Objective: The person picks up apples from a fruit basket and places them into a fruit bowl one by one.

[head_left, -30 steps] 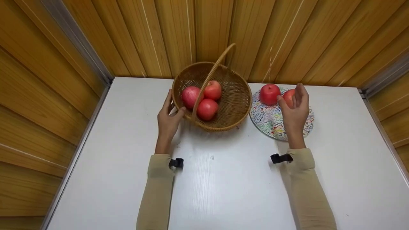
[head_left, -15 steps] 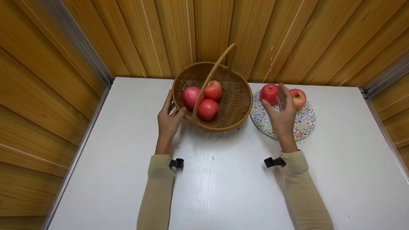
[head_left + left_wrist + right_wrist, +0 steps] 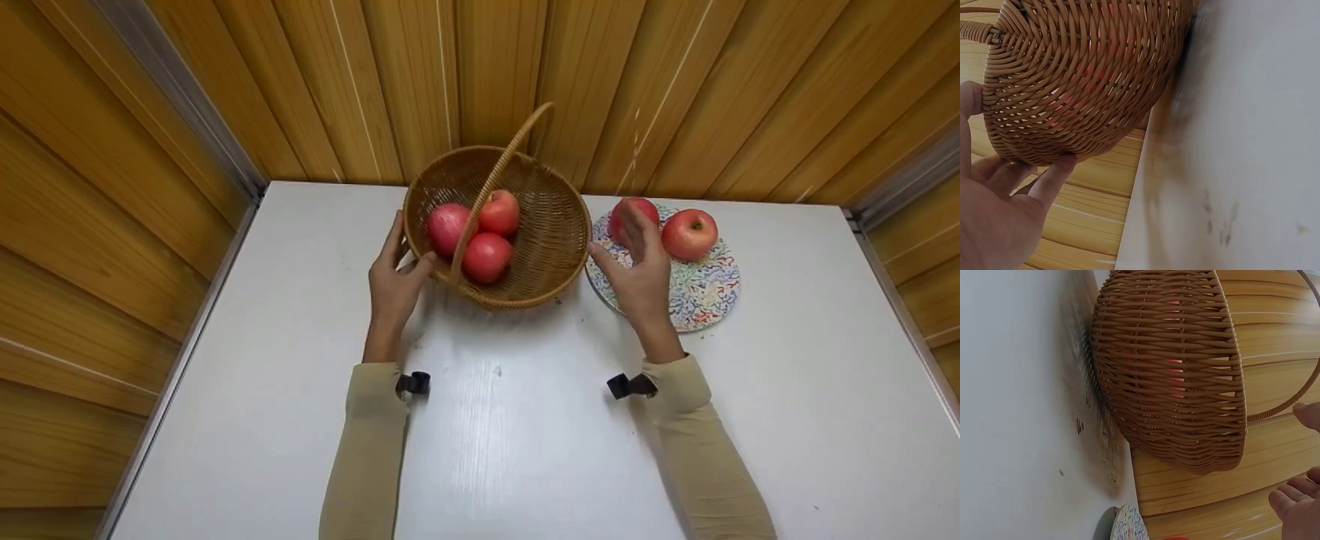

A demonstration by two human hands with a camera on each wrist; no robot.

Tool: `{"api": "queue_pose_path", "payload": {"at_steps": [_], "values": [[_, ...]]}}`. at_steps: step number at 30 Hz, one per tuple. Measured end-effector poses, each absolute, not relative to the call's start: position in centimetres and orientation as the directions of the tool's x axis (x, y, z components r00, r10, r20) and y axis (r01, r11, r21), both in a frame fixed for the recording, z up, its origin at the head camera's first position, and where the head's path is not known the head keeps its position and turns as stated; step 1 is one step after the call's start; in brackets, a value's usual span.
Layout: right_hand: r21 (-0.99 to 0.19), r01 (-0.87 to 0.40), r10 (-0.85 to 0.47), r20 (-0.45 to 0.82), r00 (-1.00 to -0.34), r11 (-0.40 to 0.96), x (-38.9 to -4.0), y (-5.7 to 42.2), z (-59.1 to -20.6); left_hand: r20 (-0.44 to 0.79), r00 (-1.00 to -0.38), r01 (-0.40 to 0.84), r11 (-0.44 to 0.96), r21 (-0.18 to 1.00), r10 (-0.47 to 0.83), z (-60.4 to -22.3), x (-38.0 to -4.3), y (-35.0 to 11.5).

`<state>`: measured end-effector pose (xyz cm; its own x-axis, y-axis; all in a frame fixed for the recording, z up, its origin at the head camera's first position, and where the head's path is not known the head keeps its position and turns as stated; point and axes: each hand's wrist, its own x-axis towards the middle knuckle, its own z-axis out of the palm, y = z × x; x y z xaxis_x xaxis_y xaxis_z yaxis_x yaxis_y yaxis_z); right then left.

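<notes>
A brown wicker basket (image 3: 551, 247) with an arched handle (image 3: 501, 169) stands at the back of the white table. Inside it are three red apples (image 3: 487, 257). My left hand (image 3: 395, 281) holds the basket's left side, thumb and fingers spread around its outer wall; the left wrist view shows the fingertips (image 3: 1064, 163) against the weave. My right hand (image 3: 643, 289) hangs over the near left part of a round, multicoloured patterned plate (image 3: 709, 300), thumb and fingers apart with nothing between them. Partly behind its fingers is one red apple (image 3: 624, 217); another apple (image 3: 690, 235) lies to its right on the plate.
Wood-look panels (image 3: 495, 67) rise right behind the table's back edge, close to the basket and plate. The white table top (image 3: 510, 435) extends in front of both. A black wrist camera (image 3: 631, 385) sits at the right cuff, another wrist camera (image 3: 414, 382) at the left.
My right hand has moved left, away from the right-hand apple and across the plate toward the basket. That apple now shows fully. The left hand and basket stay put.
</notes>
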<state>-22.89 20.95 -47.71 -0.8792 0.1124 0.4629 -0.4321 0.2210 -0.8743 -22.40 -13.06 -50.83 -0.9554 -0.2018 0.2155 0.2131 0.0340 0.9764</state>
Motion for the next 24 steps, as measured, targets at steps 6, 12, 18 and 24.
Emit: {"api": "queue_pose_path", "payload": {"at_steps": [6,12,18,24], "values": [[-0.843,-0.509,0.017,0.519,-0.854,0.175,-22.5,19.0,-48.1,0.224,-0.955,0.223,0.029,0.974,-0.195,-50.8,-22.4,-13.2],[-0.834,-0.531,-0.091,0.523,-0.847,0.151,-22.2,17.5,-48.7,0.231,-0.954,0.227,0.039,0.973,-0.194,-50.7,-22.3,-13.2],[-0.847,-0.517,-0.155,0.498,-0.853,0.121,-21.8,16.9,-49.0,0.263,-0.947,0.260,0.038,0.965,-0.185,-50.7,-22.3,-13.1],[-0.853,-0.502,-0.174,0.478,-0.861,0.142,-21.9,16.6,-49.4,0.284,-0.942,0.282,0.037,0.959,-0.180,-50.5,-22.2,-12.9]]}}
